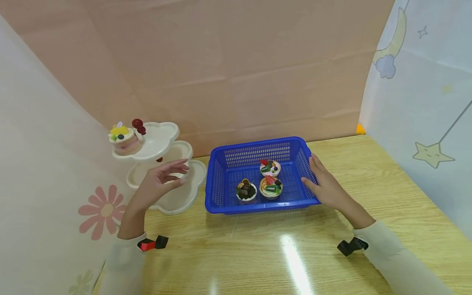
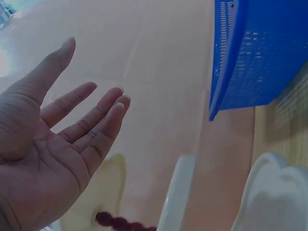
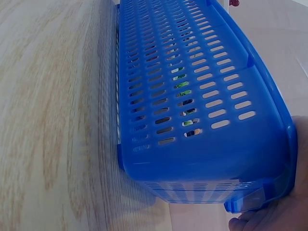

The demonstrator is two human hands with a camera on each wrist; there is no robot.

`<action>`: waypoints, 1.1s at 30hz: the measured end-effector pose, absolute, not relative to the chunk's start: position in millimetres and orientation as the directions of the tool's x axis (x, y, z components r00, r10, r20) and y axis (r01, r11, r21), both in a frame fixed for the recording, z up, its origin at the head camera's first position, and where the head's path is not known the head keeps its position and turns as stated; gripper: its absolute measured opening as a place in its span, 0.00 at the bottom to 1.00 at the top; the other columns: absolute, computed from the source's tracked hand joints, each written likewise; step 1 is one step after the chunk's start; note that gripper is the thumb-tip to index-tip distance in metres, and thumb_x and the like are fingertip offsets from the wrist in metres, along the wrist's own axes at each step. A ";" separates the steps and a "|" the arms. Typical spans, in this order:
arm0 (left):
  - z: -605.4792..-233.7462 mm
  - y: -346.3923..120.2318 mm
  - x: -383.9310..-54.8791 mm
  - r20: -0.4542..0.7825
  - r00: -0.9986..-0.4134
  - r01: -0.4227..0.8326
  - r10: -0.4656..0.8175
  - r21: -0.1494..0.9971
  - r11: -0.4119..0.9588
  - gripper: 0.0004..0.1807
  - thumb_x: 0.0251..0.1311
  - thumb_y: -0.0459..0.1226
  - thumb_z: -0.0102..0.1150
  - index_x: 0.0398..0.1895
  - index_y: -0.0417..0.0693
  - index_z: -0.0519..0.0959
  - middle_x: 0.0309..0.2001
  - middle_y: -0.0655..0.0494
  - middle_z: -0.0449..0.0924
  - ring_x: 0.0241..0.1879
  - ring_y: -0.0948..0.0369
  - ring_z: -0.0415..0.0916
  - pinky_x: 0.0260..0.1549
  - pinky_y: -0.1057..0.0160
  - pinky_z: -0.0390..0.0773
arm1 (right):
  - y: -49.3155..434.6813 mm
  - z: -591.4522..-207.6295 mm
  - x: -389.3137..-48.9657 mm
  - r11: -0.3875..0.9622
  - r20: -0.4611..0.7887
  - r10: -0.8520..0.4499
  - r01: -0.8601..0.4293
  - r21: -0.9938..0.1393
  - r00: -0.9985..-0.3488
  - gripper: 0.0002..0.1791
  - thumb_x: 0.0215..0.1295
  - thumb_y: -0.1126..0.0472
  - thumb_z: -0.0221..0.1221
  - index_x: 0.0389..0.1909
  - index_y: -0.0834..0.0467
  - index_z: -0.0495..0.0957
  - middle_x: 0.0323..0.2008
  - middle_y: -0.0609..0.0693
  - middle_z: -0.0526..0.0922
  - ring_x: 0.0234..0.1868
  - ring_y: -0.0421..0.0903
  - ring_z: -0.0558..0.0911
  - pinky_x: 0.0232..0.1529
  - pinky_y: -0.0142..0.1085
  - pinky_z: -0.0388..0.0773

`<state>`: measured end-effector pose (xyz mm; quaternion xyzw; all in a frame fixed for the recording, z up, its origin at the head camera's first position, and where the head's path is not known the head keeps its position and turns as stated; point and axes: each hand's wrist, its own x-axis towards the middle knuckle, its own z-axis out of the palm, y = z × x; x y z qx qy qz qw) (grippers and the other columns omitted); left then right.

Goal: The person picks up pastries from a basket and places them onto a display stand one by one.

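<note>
White glare (image 1: 296,264) streaks the table (image 1: 228,262) while the left wrist view looks dim.

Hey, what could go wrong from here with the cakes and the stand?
The open left hand is near the white tiered stand, so it might knock a tier. The cake on the top tier sits close to the edge, so a bump could tip it off. The right hand grips the rim of the blue basket; a sudden tug might topple the three small cakes inside.

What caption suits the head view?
Right hand grips a blue perforated plastic basket holding three round decorated cakes; left hand hovers near a white three-tier stand.
</note>
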<state>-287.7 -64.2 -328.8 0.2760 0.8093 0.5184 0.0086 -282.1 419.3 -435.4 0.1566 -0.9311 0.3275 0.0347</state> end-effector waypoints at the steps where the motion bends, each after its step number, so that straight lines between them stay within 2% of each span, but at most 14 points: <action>1: -330.7 -60.2 -288.8 0.264 -0.843 0.435 0.468 0.847 0.305 0.28 0.57 0.27 0.61 0.63 0.41 0.69 0.51 0.41 0.76 0.52 0.48 0.74 0.46 0.60 0.77 | 419.4 -435.7 -282.1 0.738 0.167 -0.269 -0.314 -0.597 -0.949 0.41 0.73 0.48 0.43 0.71 0.68 0.34 0.73 0.56 0.28 0.72 0.59 0.36 0.67 0.58 0.41; 8: -346.0 -31.1 -295.0 0.179 -0.831 0.389 0.527 0.864 0.320 0.29 0.58 0.31 0.62 0.64 0.43 0.68 0.54 0.45 0.74 0.54 0.45 0.72 0.49 0.58 0.76 | 419.7 -437.1 -281.4 0.740 0.162 -0.268 -0.310 -0.597 -0.950 0.40 0.73 0.50 0.44 0.71 0.68 0.35 0.73 0.57 0.29 0.72 0.60 0.36 0.67 0.58 0.41; 15: -353.9 -5.2 -296.9 0.138 -0.812 0.377 0.567 0.866 0.329 0.32 0.57 0.35 0.64 0.66 0.47 0.65 0.59 0.47 0.71 0.57 0.42 0.69 0.54 0.44 0.70 | 419.2 -434.6 -280.9 0.733 0.168 -0.269 -0.314 -0.604 -0.949 0.40 0.73 0.49 0.44 0.71 0.69 0.36 0.73 0.57 0.29 0.72 0.59 0.36 0.66 0.58 0.42; 17: -359.5 0.0 -299.4 0.120 -0.814 0.370 0.569 0.862 0.347 0.33 0.58 0.37 0.64 0.67 0.51 0.65 0.60 0.51 0.71 0.58 0.45 0.69 0.55 0.44 0.68 | 419.1 -434.9 -281.3 0.729 0.173 -0.267 -0.316 -0.607 -0.948 0.40 0.73 0.50 0.45 0.71 0.69 0.37 0.73 0.58 0.30 0.72 0.60 0.36 0.66 0.59 0.42; 21: -374.0 6.7 -309.0 0.089 -0.816 0.365 0.571 0.846 0.390 0.34 0.55 0.44 0.66 0.66 0.61 0.65 0.59 0.59 0.72 0.58 0.50 0.70 0.56 0.47 0.69 | 419.3 -437.0 -282.1 0.727 0.179 -0.264 -0.318 -0.609 -0.948 0.40 0.73 0.51 0.45 0.71 0.69 0.37 0.73 0.58 0.30 0.72 0.60 0.37 0.66 0.59 0.42; 24: -383.0 9.8 -316.3 0.078 -0.812 0.369 0.579 0.837 0.404 0.36 0.53 0.48 0.67 0.66 0.65 0.65 0.57 0.61 0.73 0.57 0.52 0.71 0.54 0.50 0.72 | 420.0 -439.1 -282.2 0.730 0.180 -0.261 -0.316 -0.606 -0.948 0.40 0.73 0.50 0.45 0.71 0.69 0.37 0.73 0.59 0.31 0.72 0.60 0.37 0.66 0.59 0.43; 29: -390.6 16.0 -323.7 0.055 -0.790 0.377 0.610 0.829 0.413 0.36 0.50 0.49 0.69 0.64 0.64 0.67 0.58 0.61 0.72 0.56 0.57 0.71 0.53 0.54 0.73 | 420.7 -440.0 -282.8 0.731 0.176 -0.251 -0.305 -0.610 -0.952 0.41 0.72 0.49 0.45 0.71 0.68 0.37 0.73 0.59 0.32 0.72 0.60 0.38 0.65 0.61 0.45; 33: -395.5 19.5 -328.7 0.045 -0.779 0.388 0.625 0.819 0.424 0.35 0.51 0.47 0.69 0.63 0.60 0.67 0.58 0.59 0.71 0.56 0.58 0.71 0.53 0.56 0.73 | 419.9 -438.0 -284.3 0.731 0.172 -0.252 -0.304 -0.611 -0.952 0.40 0.73 0.49 0.45 0.71 0.67 0.37 0.73 0.57 0.30 0.72 0.59 0.37 0.65 0.61 0.44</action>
